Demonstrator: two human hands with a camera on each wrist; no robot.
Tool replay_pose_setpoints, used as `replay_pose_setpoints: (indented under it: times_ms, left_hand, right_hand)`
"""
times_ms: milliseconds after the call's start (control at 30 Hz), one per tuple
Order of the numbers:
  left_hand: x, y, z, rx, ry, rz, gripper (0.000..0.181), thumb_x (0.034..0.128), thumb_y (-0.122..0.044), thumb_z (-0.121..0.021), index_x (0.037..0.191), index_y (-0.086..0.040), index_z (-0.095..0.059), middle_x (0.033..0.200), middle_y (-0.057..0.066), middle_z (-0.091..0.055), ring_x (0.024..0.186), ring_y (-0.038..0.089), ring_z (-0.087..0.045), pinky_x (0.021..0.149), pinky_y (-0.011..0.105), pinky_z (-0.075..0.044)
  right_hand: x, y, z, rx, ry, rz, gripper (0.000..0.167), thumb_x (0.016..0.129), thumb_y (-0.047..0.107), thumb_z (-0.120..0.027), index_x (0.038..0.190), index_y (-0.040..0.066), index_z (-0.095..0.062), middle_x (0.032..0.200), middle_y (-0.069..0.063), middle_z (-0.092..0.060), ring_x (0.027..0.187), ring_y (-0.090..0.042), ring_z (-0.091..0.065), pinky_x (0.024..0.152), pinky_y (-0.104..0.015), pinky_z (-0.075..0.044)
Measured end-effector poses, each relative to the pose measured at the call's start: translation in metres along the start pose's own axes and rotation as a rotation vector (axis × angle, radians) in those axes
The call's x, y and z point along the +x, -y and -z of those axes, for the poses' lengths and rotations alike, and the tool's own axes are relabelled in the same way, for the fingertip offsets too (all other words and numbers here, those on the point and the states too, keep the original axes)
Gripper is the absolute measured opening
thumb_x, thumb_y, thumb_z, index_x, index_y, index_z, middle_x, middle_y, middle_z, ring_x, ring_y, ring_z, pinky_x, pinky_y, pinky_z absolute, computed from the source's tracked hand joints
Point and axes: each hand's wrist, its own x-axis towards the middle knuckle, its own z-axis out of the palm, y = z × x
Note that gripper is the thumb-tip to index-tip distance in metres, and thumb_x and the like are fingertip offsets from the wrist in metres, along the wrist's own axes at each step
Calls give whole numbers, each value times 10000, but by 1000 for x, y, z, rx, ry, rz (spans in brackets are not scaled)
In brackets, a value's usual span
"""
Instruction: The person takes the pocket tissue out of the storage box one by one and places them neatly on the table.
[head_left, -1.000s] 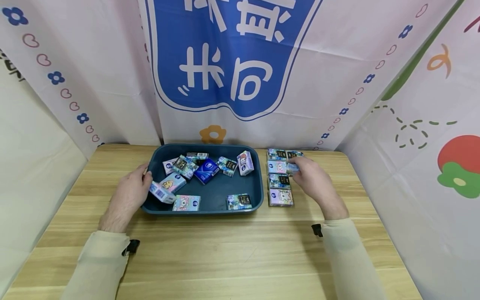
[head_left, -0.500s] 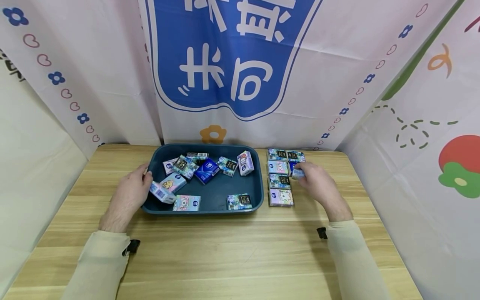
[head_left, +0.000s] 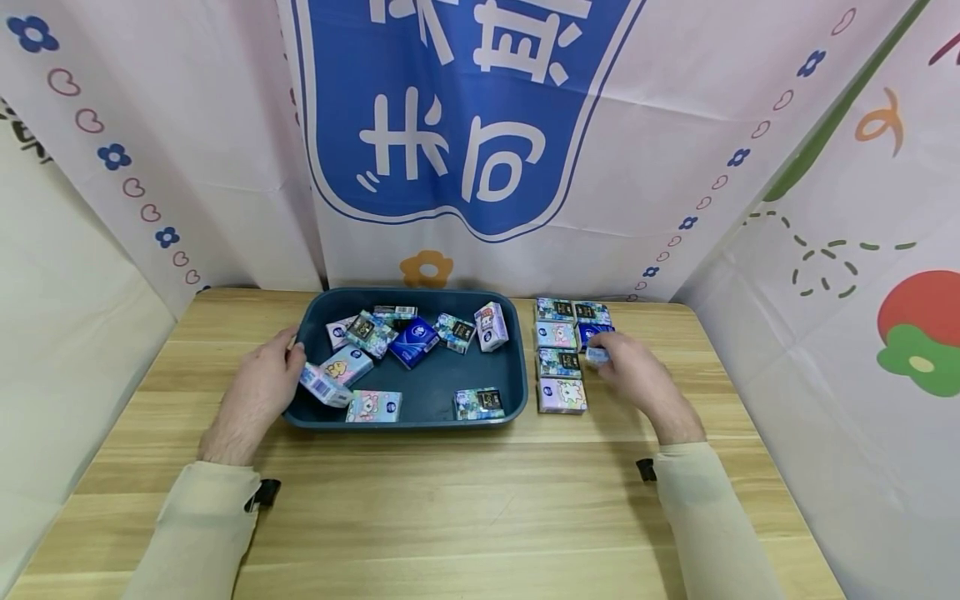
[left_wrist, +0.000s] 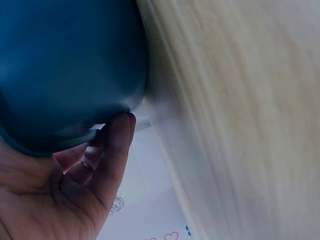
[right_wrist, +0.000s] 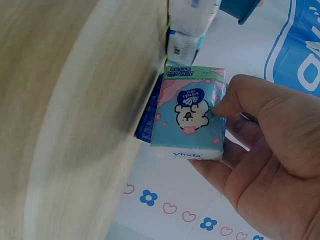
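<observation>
My left hand (head_left: 258, 392) grips the left end of the dark blue tray (head_left: 431, 423); in the left wrist view its fingers curl under the tray's wall (left_wrist: 70, 75). Between thumb and fingers my right hand (right_wrist: 270, 145) pinches a light blue and pink tissue pack (right_wrist: 187, 115) with a white bear on it. From the head view, that right hand (head_left: 648, 379) is just in front of a dark blue pack (head_left: 592, 333), right of a column of packs that includes a black-labelled one (head_left: 559, 363) and a lilac one (head_left: 562, 396).
Several tissue packs lie loosely in the tray, among them a blue one (head_left: 414, 342) and an upright lilac one (head_left: 491, 326). Two flowery packs (head_left: 554, 309) are at the table's back edge. Printed curtains (head_left: 480, 258) hang behind the wooden table (head_left: 450, 517).
My right hand has moved slightly right and toward the front of the table with the light blue pack, and the dark blue pack has come into view behind it. The left hand has stayed on the tray.
</observation>
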Motion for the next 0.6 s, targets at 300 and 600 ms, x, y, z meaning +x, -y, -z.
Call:
replay_pose_setpoints:
  times_ms: [300, 600]
  left_hand:
    - [-1, 0, 0, 0, -7, -5, 654, 1280, -323, -343, 1818, 48, -310, 1749, 465, -437, 1614, 680, -481, 1289, 838, -437]
    - [-1, 0, 0, 3, -14, -8, 648, 1279, -315, -350, 1817, 44, -318, 1743, 465, -448, 1606, 678, -493, 1284, 838, -444]
  right_hand:
    - [1, -9, -5, -1, 30, 4, 444, 1018, -127, -686, 1457, -65, -703, 1477, -307, -762, 1296, -489, -779, 1153, -652, -652]
    - [-1, -14, -7, 8, 22, 23, 440, 1005, -178, -632, 1419, -54, -718, 1444, -287, -778, 1368, -512, -757, 1214, -670, -616]
